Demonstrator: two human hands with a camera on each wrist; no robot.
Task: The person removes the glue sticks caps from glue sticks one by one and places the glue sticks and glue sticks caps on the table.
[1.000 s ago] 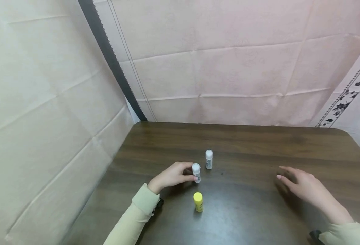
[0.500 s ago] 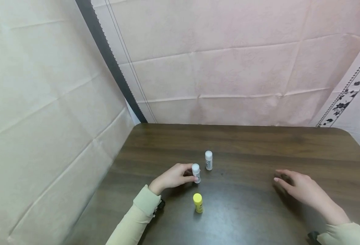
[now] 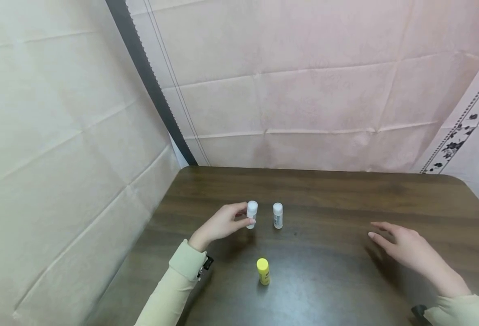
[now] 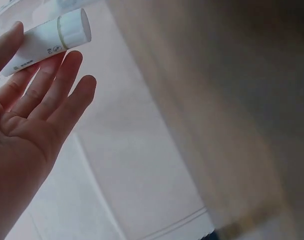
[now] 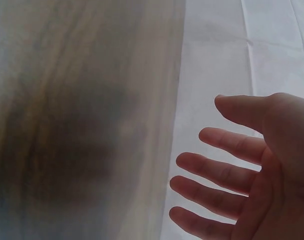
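My left hand (image 3: pixel 221 222) pinches a white glue stick (image 3: pixel 252 213) between thumb and fingers, cap up. It seems lifted off the table, as the hand's shadow lies apart below. In the left wrist view, the thumb and fingertips hold the white glue stick (image 4: pixel 47 40), whose small print and thin yellowish ring show. A second white glue stick (image 3: pixel 277 216) stands upright just to the right. Nearer the front stands a yellow glue stick (image 3: pixel 263 271). My right hand (image 3: pixel 410 249) hovers over the table's right side, holding nothing; its fingers (image 5: pixel 216 172) are spread and relaxed in the right wrist view.
The dark wooden table (image 3: pixel 337 194) has rounded far corners. Pale creased cloth (image 3: pixel 312 99) hangs behind it, and more cloth (image 3: pixel 72 149) runs along the left side. A floral border strip (image 3: pixel 452 147) shows at the far right.
My left hand has moved away from me and a little left with its white glue stick, apparently raising it. The other two glue sticks stay put. My right hand has barely shifted.
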